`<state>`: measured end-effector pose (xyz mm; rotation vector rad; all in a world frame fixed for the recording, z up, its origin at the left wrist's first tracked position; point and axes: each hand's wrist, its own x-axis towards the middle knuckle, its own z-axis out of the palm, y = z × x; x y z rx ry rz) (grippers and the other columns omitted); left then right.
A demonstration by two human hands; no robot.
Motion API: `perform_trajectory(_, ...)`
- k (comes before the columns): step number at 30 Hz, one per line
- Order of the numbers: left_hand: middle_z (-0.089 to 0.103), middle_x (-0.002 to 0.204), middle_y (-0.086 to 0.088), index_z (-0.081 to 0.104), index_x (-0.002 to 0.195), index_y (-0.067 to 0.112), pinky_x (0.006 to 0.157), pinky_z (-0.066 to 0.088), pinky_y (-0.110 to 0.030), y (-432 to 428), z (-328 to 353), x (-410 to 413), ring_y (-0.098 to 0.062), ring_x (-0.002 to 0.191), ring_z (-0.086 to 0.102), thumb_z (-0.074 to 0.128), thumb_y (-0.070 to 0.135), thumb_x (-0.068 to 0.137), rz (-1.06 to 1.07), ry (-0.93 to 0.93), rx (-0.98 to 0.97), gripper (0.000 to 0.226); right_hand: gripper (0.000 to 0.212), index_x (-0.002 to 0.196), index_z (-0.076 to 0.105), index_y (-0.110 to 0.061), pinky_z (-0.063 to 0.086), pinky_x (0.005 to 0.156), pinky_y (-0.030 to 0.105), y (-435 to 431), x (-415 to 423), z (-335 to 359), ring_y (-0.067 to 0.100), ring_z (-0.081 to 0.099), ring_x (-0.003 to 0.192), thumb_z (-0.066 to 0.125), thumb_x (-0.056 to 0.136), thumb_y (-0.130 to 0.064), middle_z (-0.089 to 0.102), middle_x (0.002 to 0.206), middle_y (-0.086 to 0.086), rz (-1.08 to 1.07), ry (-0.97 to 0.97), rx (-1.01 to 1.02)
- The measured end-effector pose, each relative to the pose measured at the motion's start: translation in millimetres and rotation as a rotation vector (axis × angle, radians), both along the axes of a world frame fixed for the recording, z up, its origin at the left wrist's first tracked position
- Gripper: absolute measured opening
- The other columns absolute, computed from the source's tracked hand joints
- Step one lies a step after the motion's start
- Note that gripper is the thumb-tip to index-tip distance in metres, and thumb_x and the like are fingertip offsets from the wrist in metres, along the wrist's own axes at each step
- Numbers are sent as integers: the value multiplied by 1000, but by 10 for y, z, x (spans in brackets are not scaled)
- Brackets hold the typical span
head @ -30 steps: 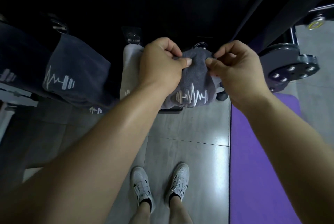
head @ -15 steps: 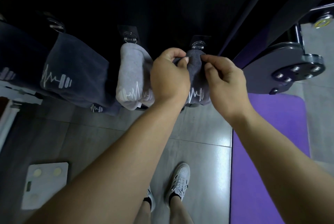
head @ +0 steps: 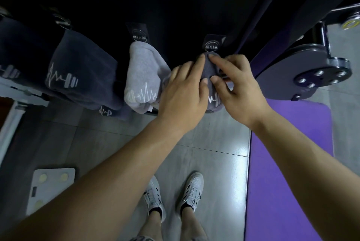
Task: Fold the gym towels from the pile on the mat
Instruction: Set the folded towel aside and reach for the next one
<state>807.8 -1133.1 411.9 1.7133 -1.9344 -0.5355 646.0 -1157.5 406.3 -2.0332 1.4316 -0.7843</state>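
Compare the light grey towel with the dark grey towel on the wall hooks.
The light grey towel is pale; the dark grey towel is charcoal. The light grey towel hangs in full view; the dark grey towel is largely covered by the left hand and right hand resting on it. Both hang below metal hooks and carry a white heartbeat-line logo.

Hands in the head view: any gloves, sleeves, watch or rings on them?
No. Left hand and right hand are bare: no gloves, rings or watch visible. Both forearms are uncovered to the frame edge; no sleeve shows.
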Motion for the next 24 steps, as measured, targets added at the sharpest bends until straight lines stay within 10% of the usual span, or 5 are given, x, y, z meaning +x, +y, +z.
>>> perform_trajectory(8, 42, 156, 5, 30, 158, 26, 113, 35, -24, -32, -52, -56, -6, 141, 39, 41, 24, 106, 73, 369, 193, 53, 46, 146, 48, -27, 45, 107, 38, -38, 13, -10, 15, 51, 119, 47, 100, -29, 47, 122, -8, -15, -66, 126)
perform_trajectory(15, 39, 156, 4, 20, 154, 47, 114, 42, -44, 31, -156, -175, -13, 139, 47, 44, 44, 95, 120, 771, 391, 64, 49, 152, 42, -20, 36, 102, 8, 196, 84, -2, -12, 44, 123, 50, 104, -16, 47, 135, -6, -78, -391, 378)
perform_trajectory(24, 45, 152, -6, 21, 153, 42, 110, 46, -46, -72, -240, -218, -21, 133, 54, 54, 58, 85, 211, 946, 549, 78, 52, 154, 36, -31, 33, 119, 26, 228, 63, -195, -1, 38, 140, 46, 103, -27, 41, 151, -9, -86, -609, 550)
